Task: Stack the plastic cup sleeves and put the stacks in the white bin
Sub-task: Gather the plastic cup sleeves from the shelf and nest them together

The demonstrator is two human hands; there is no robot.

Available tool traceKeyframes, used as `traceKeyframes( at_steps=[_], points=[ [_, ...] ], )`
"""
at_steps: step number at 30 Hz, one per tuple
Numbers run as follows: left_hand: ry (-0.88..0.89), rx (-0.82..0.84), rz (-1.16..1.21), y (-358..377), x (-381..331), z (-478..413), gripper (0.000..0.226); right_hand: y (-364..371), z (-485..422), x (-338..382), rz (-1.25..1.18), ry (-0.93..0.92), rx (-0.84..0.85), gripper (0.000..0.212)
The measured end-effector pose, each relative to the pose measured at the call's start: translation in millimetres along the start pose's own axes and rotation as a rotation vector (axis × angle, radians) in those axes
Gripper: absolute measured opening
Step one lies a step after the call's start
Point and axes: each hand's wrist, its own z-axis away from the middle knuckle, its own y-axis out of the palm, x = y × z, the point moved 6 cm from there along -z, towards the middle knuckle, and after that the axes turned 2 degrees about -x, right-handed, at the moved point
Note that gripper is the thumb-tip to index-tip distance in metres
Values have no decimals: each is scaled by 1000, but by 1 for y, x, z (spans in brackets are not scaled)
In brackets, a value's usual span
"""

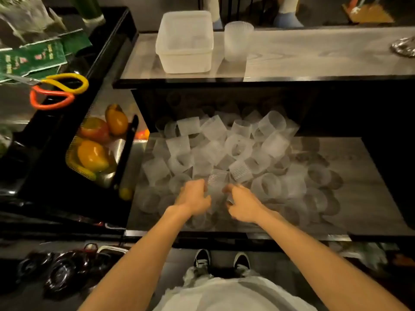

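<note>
A big heap of clear ribbed plastic cup sleeves [226,151] covers the lower shelf. My left hand [193,198] and my right hand [243,204] are at the near edge of the heap, both curled around one sleeve [216,181] held between them. On the upper shelf stands the white bin [184,41], with nothing I can make out inside. A stack of sleeves [238,40] stands upright just right of the bin.
A black tray at left holds mangoes [95,153], and scissors [58,89] with orange and yellow handles lie above it beside green packaging [31,57]. The upper shelf edge [247,83] overhangs the back of the heap. A silver dish [404,47] sits far right.
</note>
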Motion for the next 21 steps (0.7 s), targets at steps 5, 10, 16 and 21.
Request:
traceKeyframes(
  at_steps=[5, 10, 16, 21],
  points=[
    [-154, -1, 17, 13, 18, 12, 16, 16, 0, 10, -8, 36, 107, 71],
    [-210, 41, 130, 21, 23, 10, 17, 21, -1, 14, -37, 24, 141, 68],
    [-200, -56, 329, 8, 26, 7, 16, 3, -4, 18, -120, 7, 60, 52],
    [-198, -145, 503, -16, 24, 5, 12, -13, -1, 23, -286, 54, 36, 30]
  ],
)
